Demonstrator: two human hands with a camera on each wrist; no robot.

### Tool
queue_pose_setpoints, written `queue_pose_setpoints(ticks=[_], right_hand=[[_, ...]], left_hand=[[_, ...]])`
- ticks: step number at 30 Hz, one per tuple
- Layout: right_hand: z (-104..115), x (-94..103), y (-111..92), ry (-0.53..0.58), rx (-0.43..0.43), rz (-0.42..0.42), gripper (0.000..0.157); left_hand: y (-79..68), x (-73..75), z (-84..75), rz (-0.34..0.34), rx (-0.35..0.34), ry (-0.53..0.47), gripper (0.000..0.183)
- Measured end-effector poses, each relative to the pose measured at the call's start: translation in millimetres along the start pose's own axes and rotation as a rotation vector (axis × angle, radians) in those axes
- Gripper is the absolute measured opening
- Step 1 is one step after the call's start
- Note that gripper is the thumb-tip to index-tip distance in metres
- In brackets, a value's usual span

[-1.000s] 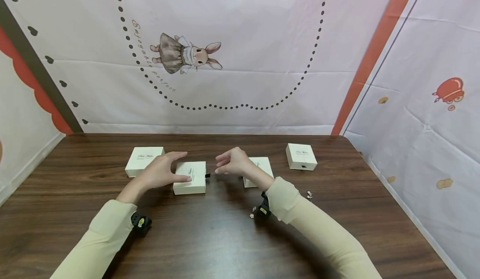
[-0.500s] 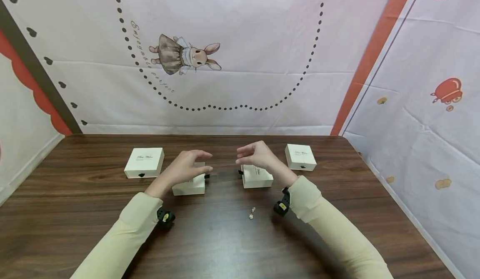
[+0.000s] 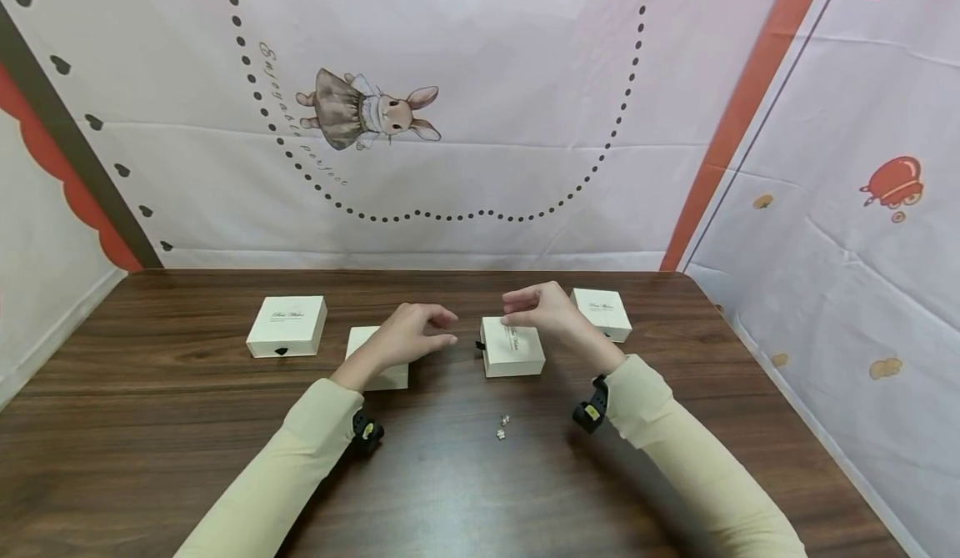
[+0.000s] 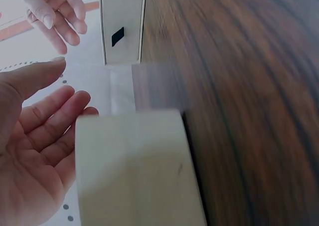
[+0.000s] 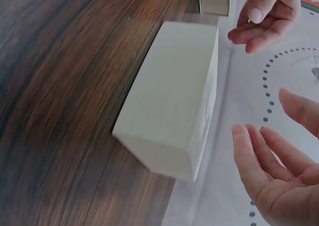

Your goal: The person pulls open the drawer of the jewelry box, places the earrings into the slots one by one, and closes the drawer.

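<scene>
My left hand (image 3: pixel 408 337) hovers over a small white box (image 3: pixel 362 339), fingers loosely bent and holding nothing. This box (image 4: pixel 134 171) shows close up in the left wrist view, beside the palm. To the right, my right hand (image 3: pixel 546 308) is raised above a second white box (image 3: pixel 513 349), which has a black pull tab at its left side. Nothing lies between its fingers; in the right wrist view its thumb (image 5: pixel 299 109) stands apart from the fingers. Below the boxes, two tiny flower-shaped trinkets (image 3: pixel 502 427) lie on the table.
Another white box (image 3: pixel 287 324) with a black tab stands at the left. A further one (image 3: pixel 602 312), partly behind the right hand, stands at the back right. The brown wooden table (image 3: pixel 442 491) meets a printed cloth (image 3: pixel 510 124) at its far edge.
Both hands have moved to the right. The left has passed from the left box across the middle-left one, and the right has drawn away to above the middle-right box.
</scene>
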State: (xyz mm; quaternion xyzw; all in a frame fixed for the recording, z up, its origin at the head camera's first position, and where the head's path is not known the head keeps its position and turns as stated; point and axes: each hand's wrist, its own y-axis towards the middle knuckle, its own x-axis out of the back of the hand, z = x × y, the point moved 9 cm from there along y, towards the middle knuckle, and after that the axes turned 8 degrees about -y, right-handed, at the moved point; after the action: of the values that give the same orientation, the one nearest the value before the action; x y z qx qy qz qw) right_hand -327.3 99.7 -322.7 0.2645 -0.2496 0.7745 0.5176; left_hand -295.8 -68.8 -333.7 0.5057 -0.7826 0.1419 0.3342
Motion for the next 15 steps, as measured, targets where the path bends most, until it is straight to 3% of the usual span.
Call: queue_pose_setpoints(ticks=[15], right_hand=[[-29,14.2,-6,-0.014,-0.01,-0.037,0.044]], left_hand=[[21.2,-26.0,-5.9,0.027,0.001,0.062,0.022]])
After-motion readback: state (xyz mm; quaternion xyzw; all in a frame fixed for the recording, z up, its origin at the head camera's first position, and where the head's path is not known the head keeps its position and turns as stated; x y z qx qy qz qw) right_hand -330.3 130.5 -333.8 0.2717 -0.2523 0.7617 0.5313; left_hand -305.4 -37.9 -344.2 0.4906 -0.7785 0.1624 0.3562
